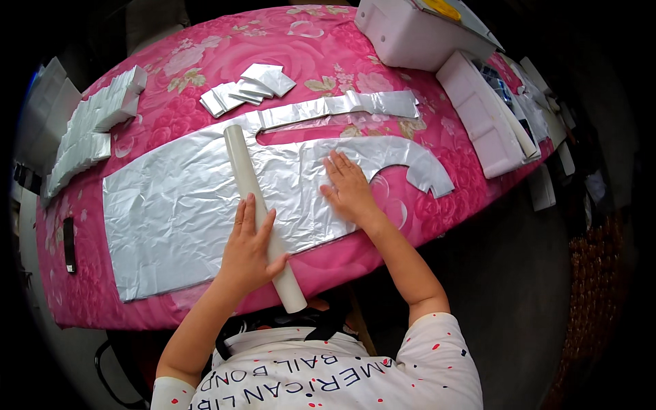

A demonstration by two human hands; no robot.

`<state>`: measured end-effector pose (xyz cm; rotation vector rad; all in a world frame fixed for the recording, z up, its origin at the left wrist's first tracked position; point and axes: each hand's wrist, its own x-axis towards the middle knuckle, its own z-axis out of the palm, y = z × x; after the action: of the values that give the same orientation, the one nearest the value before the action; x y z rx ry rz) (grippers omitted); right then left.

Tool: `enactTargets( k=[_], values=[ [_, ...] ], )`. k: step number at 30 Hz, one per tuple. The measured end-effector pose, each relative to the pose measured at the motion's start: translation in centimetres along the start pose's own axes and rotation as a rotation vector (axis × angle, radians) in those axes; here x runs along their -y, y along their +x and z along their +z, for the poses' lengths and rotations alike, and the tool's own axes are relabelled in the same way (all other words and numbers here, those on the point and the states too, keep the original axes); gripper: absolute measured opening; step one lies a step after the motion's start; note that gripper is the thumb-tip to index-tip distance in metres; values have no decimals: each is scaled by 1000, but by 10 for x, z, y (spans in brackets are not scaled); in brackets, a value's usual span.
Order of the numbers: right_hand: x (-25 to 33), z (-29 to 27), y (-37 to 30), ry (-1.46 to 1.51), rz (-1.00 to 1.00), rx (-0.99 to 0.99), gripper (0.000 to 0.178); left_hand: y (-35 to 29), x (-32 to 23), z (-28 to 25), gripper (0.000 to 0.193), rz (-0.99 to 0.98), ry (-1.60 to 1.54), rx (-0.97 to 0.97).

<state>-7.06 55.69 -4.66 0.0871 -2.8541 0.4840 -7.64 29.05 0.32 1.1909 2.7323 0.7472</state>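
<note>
One spread left hand (247,253): its fingers parted, index and thumb lying across the pale tube (243,157), probably so it can't roll.
Right hand (350,188): palm down on the silver sheet (160,219), fingers slightly fanned, pinching nothing that I can see; it seems to keep the creased film flat.
Pale tube: laid across the sheet, its lower end toward the person, likely for easy reach.
Silver sheet: opened over the pink tablecloth (372,253), a narrow strip at its far side, a hooked end at right, perhaps so the whole outline lies flat.
Silver squares (279,80): overlapping just beyond the sheet, apart from the white stacks (85,140) at left, presumably leaving room.
Foam box (420,37): at the far right, seemingly out of the way.
</note>
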Motion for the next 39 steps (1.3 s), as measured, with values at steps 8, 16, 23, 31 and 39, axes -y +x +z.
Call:
enactTargets(
  k=[8, 16, 23, 31, 39],
  values=[
    [-124, -29, -8, -245, 399, -217, 49, 1, 0, -1, 75, 7, -23, -1],
    [-130, -45, -12, -372, 341, -368, 14, 2, 0, 1, 70, 27, -6, -11],
    [-26, -85, 0, -168, 103, -495, 13, 0, 2, 1, 71, 39, -17, -28],
    [130, -60, -14, 917, 125, 89, 24, 3, -19, -11, 60, -325, -1086, -13],
    [158, -44, -46, 638, -18, 119, 42, -55, 113, -91, 18, -797, -1090, 79]
  ],
)
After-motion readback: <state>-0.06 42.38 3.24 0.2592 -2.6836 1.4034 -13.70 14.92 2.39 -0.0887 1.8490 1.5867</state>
